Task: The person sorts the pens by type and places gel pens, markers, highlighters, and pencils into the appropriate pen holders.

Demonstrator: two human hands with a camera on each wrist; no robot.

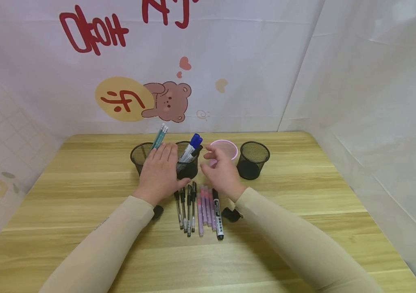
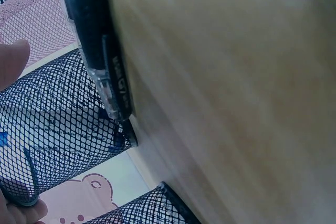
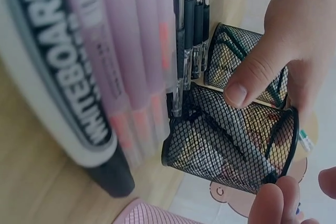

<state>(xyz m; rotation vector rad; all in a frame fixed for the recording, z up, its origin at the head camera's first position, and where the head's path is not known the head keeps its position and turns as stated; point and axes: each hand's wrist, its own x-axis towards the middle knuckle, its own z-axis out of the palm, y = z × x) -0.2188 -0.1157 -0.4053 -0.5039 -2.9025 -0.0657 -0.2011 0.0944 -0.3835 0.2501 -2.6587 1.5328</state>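
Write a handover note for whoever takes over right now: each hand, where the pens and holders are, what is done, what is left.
Left hand: fingers straight, resting on the middle mesh holder. Right hand: fingers loosely curled beside that holder's rim; whether it pinches anything is unclear.
Done: teal pencils stand in the left mesh holder, blue-capped markers in the middle one.
Left: four black pens, three pink pens and a whiteboard marker lie in a row on the table; nothing sticks out of the pink cup or right mesh holder.

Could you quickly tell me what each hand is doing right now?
Left hand: open, resting against the mesh cup.
Right hand: loosely curled, holding nothing.
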